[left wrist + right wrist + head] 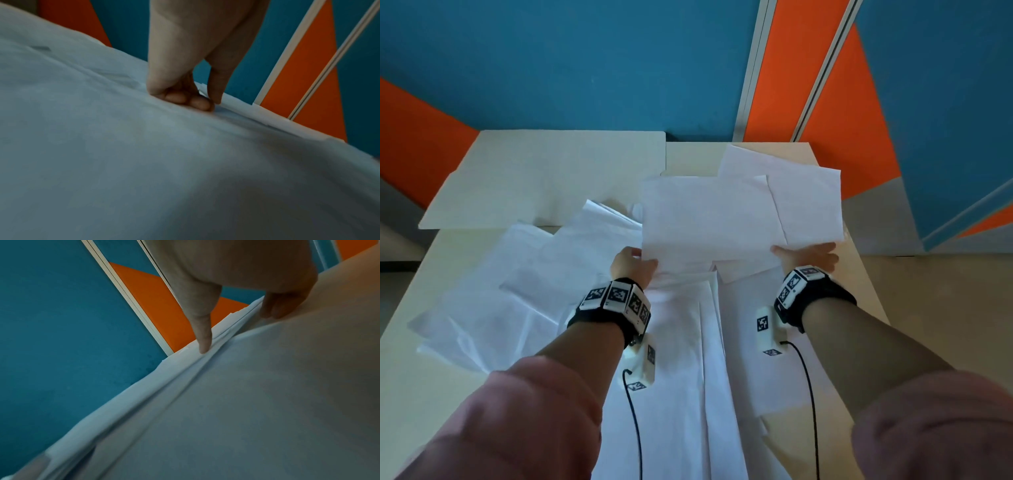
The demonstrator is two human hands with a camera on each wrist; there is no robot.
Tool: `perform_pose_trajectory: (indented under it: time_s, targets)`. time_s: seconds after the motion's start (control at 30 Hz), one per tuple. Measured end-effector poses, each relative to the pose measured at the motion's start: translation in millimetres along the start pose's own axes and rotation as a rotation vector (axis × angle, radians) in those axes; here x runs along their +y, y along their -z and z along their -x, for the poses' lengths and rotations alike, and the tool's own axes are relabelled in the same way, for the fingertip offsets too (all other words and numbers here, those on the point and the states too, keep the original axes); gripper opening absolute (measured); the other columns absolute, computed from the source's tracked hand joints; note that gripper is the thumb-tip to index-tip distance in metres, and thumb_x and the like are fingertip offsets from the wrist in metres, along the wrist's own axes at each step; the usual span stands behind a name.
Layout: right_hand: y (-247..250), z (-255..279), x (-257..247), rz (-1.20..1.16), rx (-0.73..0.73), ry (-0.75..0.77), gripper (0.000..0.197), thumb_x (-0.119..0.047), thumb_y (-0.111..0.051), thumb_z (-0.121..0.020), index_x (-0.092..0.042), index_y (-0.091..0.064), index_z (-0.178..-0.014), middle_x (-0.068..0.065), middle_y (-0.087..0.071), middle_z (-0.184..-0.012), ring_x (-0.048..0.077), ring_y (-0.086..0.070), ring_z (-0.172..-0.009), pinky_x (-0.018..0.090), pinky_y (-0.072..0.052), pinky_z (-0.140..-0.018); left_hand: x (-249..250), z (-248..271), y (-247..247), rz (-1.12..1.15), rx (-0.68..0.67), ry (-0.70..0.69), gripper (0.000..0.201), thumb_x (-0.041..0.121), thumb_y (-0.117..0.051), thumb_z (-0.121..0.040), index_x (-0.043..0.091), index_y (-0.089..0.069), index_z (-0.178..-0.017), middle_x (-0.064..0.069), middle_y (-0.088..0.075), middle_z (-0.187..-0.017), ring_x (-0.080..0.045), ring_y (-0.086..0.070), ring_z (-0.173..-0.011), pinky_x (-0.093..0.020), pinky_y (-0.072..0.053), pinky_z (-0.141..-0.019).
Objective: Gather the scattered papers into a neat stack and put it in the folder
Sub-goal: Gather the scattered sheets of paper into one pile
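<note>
Both of my hands hold a loose bunch of white sheets [709,219] above the middle of the table. My left hand [643,261] pinches its near left corner; in the left wrist view the thumb and curled fingers [197,101] close on the paper's edge. At the near right corner my right hand [791,254] grips the bunch, thumb [204,344] on top and the other fingers [275,309] below. The sheets in the bunch are fanned out, their edges uneven. More papers [517,291] lie scattered on the table to the left and below my wrists [688,394]. A cream folder [544,178] lies flat at the back left.
The pale table [400,377] ends close on the right [866,281], with floor beyond. A blue and orange wall [585,68] stands right behind the table. Black cables [635,428] hang from both wrist cameras over the near papers.
</note>
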State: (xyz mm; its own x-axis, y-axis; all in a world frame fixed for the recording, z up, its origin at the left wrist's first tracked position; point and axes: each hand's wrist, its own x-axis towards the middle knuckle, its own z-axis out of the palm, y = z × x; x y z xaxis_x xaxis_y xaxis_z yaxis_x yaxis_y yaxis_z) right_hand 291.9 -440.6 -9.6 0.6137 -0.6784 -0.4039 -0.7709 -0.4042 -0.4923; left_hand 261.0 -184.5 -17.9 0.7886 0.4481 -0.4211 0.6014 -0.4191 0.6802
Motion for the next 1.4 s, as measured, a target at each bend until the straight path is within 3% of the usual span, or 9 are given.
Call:
perform_pose_trajectory:
  time_s: [0.1, 0.23, 0.4, 0.67, 0.77, 0.87, 1.07, 1.2, 1.4]
  targets:
    - [-12, -16, -14, 0.003, -0.086, -0.016, 0.107, -0.036, -0.068, -0.079, -0.002, 0.005, -0.148, 0.017, -0.019, -0.154, 0.033, -0.027, -0.14, 0.043, -0.028, -0.111, -5, -4, -2, -0.026, -0.013, -0.032, 0.026, 0.015, -0.064, -0.078, 0.005, -0.065, -0.101, -0.013, -0.069, -0.102, -0.031, -0.061, -0.101, -0.027, -0.042, -0.077]
    - [-17, -33, -18, -0.143, -0.134, 0.067, 0.057, -0.02, -0.055, -0.086, -0.002, -0.039, -0.138, 0.015, -0.046, -0.141, 0.032, -0.048, -0.125, 0.035, -0.042, -0.088, -11, -9, -3, -0.061, -0.106, -0.067, 0.021, 0.013, -0.066, -0.075, 0.011, -0.049, -0.061, -0.005, -0.051, -0.063, -0.026, -0.05, -0.073, -0.027, -0.035, -0.058]
    - [-6, -36, -30, -0.377, -0.173, -0.03, 0.049, -0.035, -0.074, -0.071, -0.004, -0.062, -0.107, 0.013, -0.066, -0.107, 0.027, -0.061, -0.087, 0.035, -0.051, -0.084, -10, -8, -4, -0.046, -0.223, -0.043, 0.023, 0.005, -0.07, -0.068, 0.01, -0.053, -0.054, -0.005, -0.049, -0.055, -0.024, -0.048, -0.065, -0.025, -0.037, -0.061]
    - [-13, -39, -24, -0.592, -0.25, -0.035, 0.045, -0.011, -0.07, -0.08, 0.008, -0.055, -0.118, 0.018, -0.06, -0.123, 0.026, -0.057, -0.096, 0.044, -0.051, -0.091, -10, -6, 11, 0.071, -0.379, -0.107, 0.029, 0.024, -0.074, -0.076, 0.004, -0.068, -0.096, -0.007, -0.065, -0.081, -0.021, -0.057, -0.079, -0.023, -0.045, -0.07]
    - [-8, -38, -7, -0.663, -0.238, -0.024, 0.042, -0.01, -0.071, -0.078, 0.007, -0.057, -0.114, 0.02, -0.065, -0.114, 0.027, -0.061, -0.08, 0.03, -0.05, -0.06, -11, -12, 23, 0.188, -0.174, -0.085, 0.075, 0.052, -0.069, -0.072, 0.004, -0.05, -0.127, -0.014, -0.066, -0.094, -0.029, -0.063, -0.084, -0.033, -0.051, -0.079]
    - [2, -35, 8, -0.704, -0.29, 0.025, 0.032, -0.008, -0.069, -0.079, 0.008, -0.062, -0.106, 0.025, -0.066, -0.112, 0.026, -0.06, -0.075, 0.032, -0.05, -0.068, -11, -14, 40, 0.221, -0.053, -0.085, 0.106, 0.067, -0.061, -0.055, 0.006, -0.037, -0.139, -0.012, -0.061, -0.109, -0.035, -0.059, -0.112, -0.049, -0.045, -0.1]
    - [23, -7, 24, -0.634, -0.561, 0.161, 0.033, -0.007, -0.064, -0.083, 0.006, -0.061, -0.114, 0.022, -0.065, -0.112, 0.032, -0.064, -0.087, 0.037, -0.052, -0.077, -5, -15, 64, 0.219, 0.124, -0.155, 0.076, 0.049, -0.063, -0.079, 0.009, -0.038, -0.139, -0.013, -0.049, -0.136, -0.026, -0.05, -0.122, -0.027, -0.037, -0.094]
    - [26, 18, 34, -0.457, -0.74, 0.196, 0.025, -0.004, -0.065, -0.082, 0.0, -0.064, -0.107, 0.022, -0.067, -0.11, 0.032, -0.066, -0.089, 0.036, -0.052, -0.075, -4, -13, 87, 0.195, 0.172, -0.231, 0.078, 0.047, -0.063, -0.08, 0.012, -0.032, -0.142, -0.01, -0.038, -0.144, -0.026, -0.041, -0.131, -0.038, -0.036, -0.107]
    - [16, 49, 44, -0.299, -0.826, 0.325, 0.033, 0.002, -0.063, -0.082, 0.004, -0.061, -0.115, 0.019, -0.067, -0.107, 0.032, -0.065, -0.093, 0.043, -0.051, -0.09, -24, -6, 93, -0.117, -0.191, -0.115, 0.056, 0.024, -0.06, -0.088, 0.002, -0.04, -0.135, -0.021, -0.066, -0.114, -0.025, -0.068, -0.092, -0.03, -0.051, -0.085]
